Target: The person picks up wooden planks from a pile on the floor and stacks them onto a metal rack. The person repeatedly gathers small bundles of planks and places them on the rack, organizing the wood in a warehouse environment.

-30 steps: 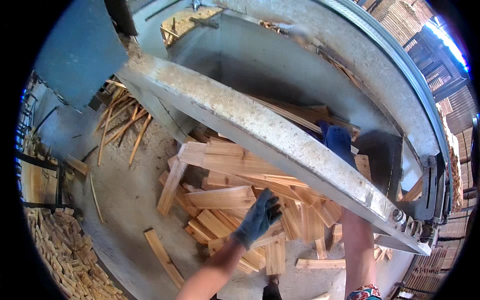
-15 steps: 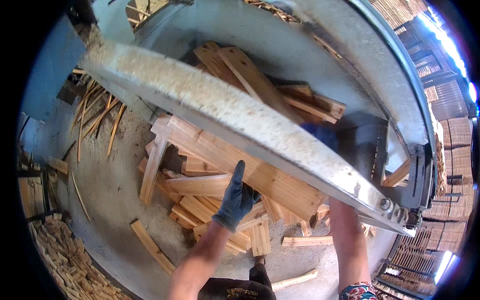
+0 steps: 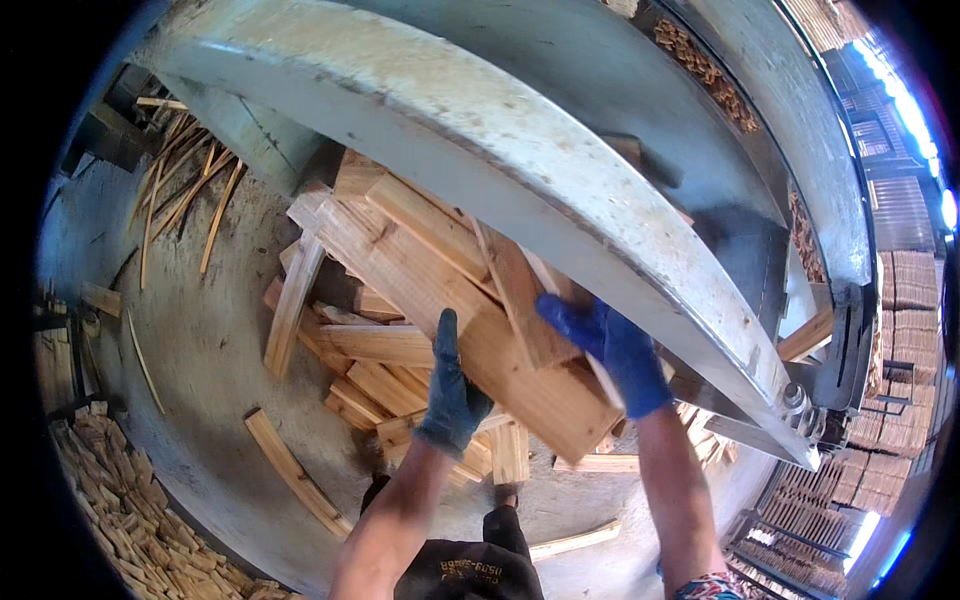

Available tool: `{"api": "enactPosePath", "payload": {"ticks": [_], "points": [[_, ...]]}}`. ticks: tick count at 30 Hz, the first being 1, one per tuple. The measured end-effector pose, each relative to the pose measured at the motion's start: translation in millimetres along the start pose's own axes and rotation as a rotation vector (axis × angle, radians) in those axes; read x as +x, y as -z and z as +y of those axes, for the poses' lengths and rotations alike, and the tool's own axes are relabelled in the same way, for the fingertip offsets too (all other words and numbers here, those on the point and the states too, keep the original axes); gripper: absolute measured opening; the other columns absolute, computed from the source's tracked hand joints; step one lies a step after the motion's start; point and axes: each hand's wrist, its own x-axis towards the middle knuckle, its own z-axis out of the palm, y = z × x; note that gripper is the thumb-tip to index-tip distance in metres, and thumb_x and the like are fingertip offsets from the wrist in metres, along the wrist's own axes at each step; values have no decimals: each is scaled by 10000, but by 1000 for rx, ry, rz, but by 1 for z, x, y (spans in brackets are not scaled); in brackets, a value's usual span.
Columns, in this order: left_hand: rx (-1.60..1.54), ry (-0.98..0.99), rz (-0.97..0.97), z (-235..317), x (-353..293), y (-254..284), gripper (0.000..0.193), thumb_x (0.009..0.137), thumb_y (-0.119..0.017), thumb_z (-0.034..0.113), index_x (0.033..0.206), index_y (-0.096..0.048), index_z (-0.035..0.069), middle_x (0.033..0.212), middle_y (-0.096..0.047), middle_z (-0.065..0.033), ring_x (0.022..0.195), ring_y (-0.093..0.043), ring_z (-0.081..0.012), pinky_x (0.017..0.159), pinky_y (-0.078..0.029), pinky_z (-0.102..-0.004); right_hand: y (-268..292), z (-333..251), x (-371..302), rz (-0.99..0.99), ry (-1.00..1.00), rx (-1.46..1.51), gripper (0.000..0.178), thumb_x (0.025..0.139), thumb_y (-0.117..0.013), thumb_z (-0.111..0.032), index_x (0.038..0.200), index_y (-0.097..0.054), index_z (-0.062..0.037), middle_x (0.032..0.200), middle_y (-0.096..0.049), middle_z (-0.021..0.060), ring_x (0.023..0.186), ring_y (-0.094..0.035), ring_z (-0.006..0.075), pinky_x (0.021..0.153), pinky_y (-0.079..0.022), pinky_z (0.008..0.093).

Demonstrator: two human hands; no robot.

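Below a thick pale metal beam (image 3: 470, 130), a wide wooden plank (image 3: 420, 285) slopes down to the right, with several shorter boards (image 3: 525, 315) piled on it and partly covered by the beam. My left hand (image 3: 455, 395), in a dark blue-grey glove, grips the plank's near edge, thumb up along its side and fingers largely hidden. In a brighter blue glove, my right hand (image 3: 620, 350) reaches from the right and closes on the shorter boards close to the plank's lower end. Under the plank lies a heap of offcuts (image 3: 385, 345).
Thin wood strips (image 3: 190, 200) lie on the floor at the far left. Small wood pieces (image 3: 140, 510) are heaped at the lower left. A bolt (image 3: 795, 395) sticks out at the beam's right end. Stacked boards (image 3: 910, 320) line the right side.
My right hand has come out from behind the beam, bringing shorter boards onto the wide plank. The beam now sits higher in view. My left hand stays at the plank's near edge.
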Motion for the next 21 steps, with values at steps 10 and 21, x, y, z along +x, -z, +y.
{"api": "enactPosePath", "payload": {"ticks": [10, 21], "points": [[1461, -737, 42, 6, -51, 7, 610, 808, -592, -12, 1358, -362, 117, 1317, -415, -115, 1224, -401, -262, 1001, -367, -345, 6, 15, -1, -148, -411, 1032, 566, 844, -637, -168, 1329, -387, -15, 1345, -431, 125, 1235, -405, 191, 1039, -310, 319], [284, -299, 224, 19, -39, 0, 507, 867, -567, 60, 1329, -373, 142, 1314, -396, -56, 1201, -420, -224, 1022, -346, -353, 9, 2, 61, -163, -26, 338, 579, 843, -603, -212, 1335, -366, -17, 1346, -401, 147, 1252, -371, 216, 1044, -303, 296]]}}
